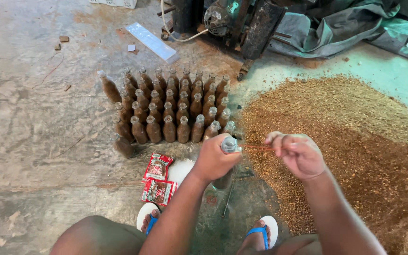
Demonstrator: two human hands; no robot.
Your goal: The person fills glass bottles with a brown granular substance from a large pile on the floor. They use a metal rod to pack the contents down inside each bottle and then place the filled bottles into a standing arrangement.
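My left hand (213,158) grips the neck of a glass bottle (226,175) filled with brown material, its mouth covered with clear plastic. My right hand (298,153) pinches a thin red rubber band (257,148) stretched from the bottle's mouth toward the right. The bottle stands upright on the concrete floor between my feet and a pile of brown sawdust-like material (345,141).
Several rows of filled, capped bottles (168,106) stand on the floor ahead; one lies on its side (123,147). Two red packets (157,179) lie by my left foot. A clear plastic strip (151,41), a dark machine (232,21) and a grey tarp (336,28) are beyond.
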